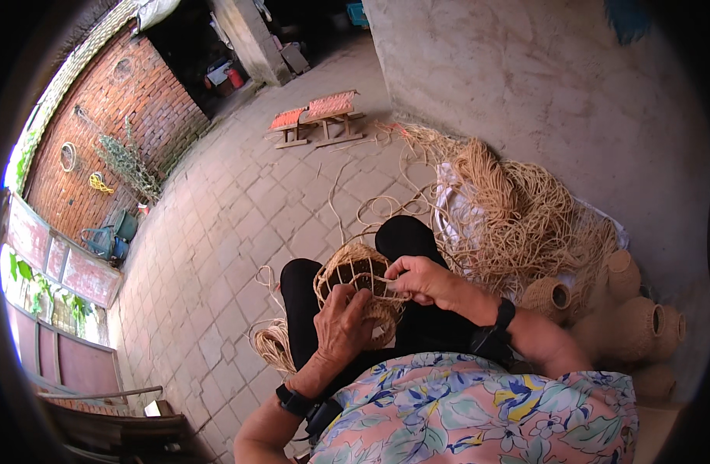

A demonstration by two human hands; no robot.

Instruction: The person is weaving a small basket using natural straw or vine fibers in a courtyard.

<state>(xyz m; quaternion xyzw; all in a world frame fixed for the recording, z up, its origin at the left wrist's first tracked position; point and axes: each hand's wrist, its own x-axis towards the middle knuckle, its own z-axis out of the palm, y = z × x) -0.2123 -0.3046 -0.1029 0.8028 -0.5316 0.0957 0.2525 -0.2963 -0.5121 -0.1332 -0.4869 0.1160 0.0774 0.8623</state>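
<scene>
Between my knees rests a partly woven basket (pixel 344 261) of tan cord, its open grid of strands facing up over a dark hollow. My left hand (pixel 342 323) has its fingers curled against the near side of that grid, gripping the weave. On the right side, my right hand (pixel 426 281) pinches a strand of cord (pixel 387 283) at the basket's edge, thumb and forefinger together. Just below the strands shows a round woven opening (pixel 384 323), partly covered by my left hand. Both hands are close together, and the left fingertips are partly hidden.
A big heap of loose tan cord (pixel 525 209) lies on white sheeting at right, with several woven vessels (pixel 622 329) beside it. A cord bundle (pixel 273 345) sits by my left knee. Low benches (pixel 331 107) stand ahead on the paving (pixel 239 224); a plastered wall (pixel 540 85) bounds the right.
</scene>
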